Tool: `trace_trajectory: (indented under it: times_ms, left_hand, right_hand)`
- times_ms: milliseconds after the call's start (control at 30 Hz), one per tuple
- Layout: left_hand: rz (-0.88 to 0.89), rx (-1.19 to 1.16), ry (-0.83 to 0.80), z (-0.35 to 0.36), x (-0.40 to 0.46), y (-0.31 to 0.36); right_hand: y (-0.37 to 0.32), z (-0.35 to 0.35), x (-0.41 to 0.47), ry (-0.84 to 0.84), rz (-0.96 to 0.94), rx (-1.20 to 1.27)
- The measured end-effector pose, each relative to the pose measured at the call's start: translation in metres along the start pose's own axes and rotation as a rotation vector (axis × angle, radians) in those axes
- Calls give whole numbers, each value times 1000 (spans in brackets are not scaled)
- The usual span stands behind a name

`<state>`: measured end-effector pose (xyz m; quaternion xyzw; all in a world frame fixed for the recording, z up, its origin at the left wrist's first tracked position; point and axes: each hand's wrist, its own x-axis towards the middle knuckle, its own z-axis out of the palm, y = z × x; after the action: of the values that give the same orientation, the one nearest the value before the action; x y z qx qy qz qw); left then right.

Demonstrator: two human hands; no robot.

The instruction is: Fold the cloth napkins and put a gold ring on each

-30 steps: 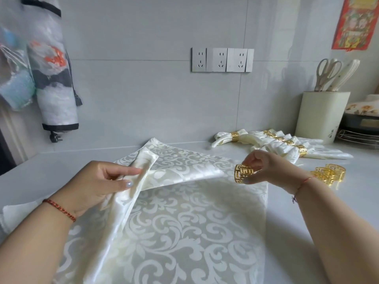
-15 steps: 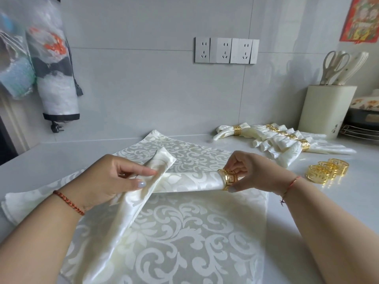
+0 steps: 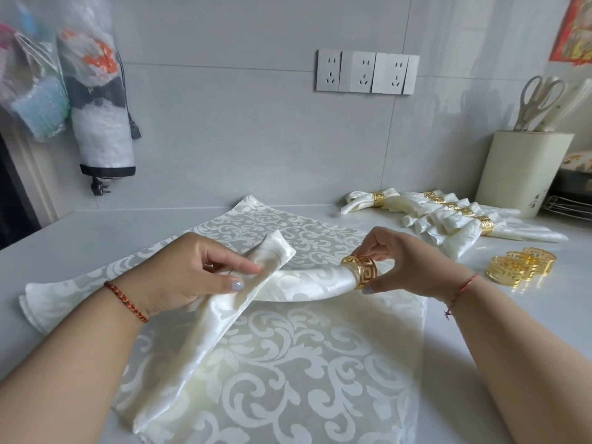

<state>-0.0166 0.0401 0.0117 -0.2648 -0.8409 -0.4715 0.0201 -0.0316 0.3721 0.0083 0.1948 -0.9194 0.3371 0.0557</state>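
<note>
A folded cream napkin [image 3: 307,283] is bent into a V above a flat patterned napkin [image 3: 288,363] on the counter. My left hand [image 3: 192,270] grips the napkin at its bend, thumb on top. My right hand [image 3: 407,261] pinches a gold ring [image 3: 360,271] that sits over the napkin's right tip. Several finished napkins with gold rings [image 3: 448,216] lie at the back right. Loose gold rings [image 3: 519,265] sit to the right of my right hand.
A cream utensil holder [image 3: 519,174] with scissors stands at the far right by a wire rack [image 3: 567,203]. Wall sockets [image 3: 365,72] are on the tiled wall. Plastic bags [image 3: 96,100] hang at the left. More cloth [image 3: 35,299] lies at the left under my arm.
My right hand brought the gold ring from the air onto the napkin's right end and slid it on. My left hand lifted the folded napkin slightly.
</note>
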Motion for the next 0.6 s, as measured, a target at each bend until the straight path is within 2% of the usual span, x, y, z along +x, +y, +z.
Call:
trace_trajectory:
  times_ms: [133,367,600]
  left_hand:
    - [4,1,-6,3,3,-4]
    - [23,6,-46,16,6,-5]
    - [12,1,-114,22,9,-13]
  right_hand:
    - [-11,10,-2,-54,-45,3]
    - [-43,35,-2,-46,-110,-39]
    - [-48,53,-1,-20,-55,30]
